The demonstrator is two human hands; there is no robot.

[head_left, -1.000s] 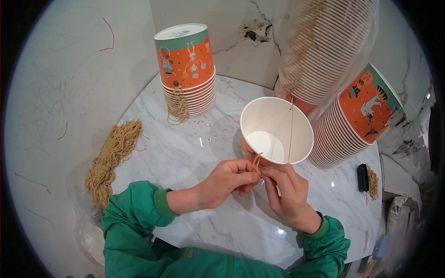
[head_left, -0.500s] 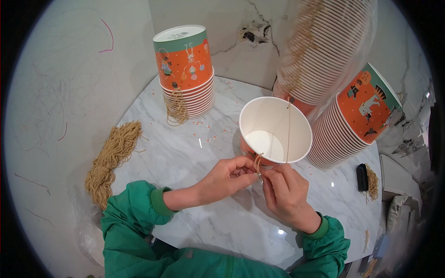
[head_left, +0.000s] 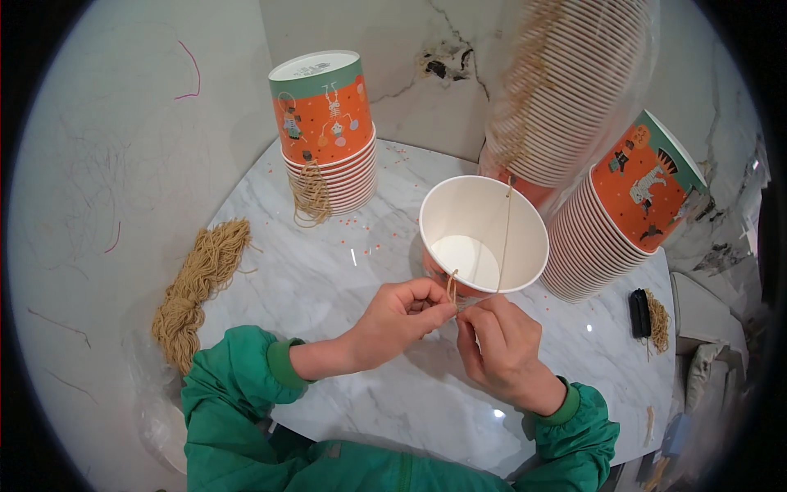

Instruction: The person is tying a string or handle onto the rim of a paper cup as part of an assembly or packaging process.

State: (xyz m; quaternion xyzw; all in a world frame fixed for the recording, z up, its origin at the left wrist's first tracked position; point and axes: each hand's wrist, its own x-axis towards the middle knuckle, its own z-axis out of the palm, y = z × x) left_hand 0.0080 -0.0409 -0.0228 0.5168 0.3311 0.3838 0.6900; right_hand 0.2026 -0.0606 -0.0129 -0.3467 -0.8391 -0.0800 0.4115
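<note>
A paper bucket [head_left: 484, 201], white inside with an orange outside, stands mouth up on the table in front of me. A thin tan cord [head_left: 506, 238] runs from its far rim across the mouth to the near side, where it passes through the wall in a small loop. My left hand [head_left: 393, 321] pinches the cord just below the near rim. Close beside it, my right hand [head_left: 502, 343] is closed with thumb and forefinger on the cord too. The fingertips hide most of the cord between them.
Inverted stacks of printed orange paper buckets stand at the back left [head_left: 328, 123] and right [head_left: 623, 197]. A tall plastic-wrapped stack [head_left: 566, 90] rises behind. A tan cord bundle [head_left: 201, 287] lies left; a black object [head_left: 639, 313] and more cord [head_left: 658, 321] lie right. Orange bits dot the marble-patterned table [head_left: 328, 410].
My fingertips have shifted slightly at the near rim, and the right hand has moved a little left. Both still pinch the cord. The whole view has shifted slightly.
</note>
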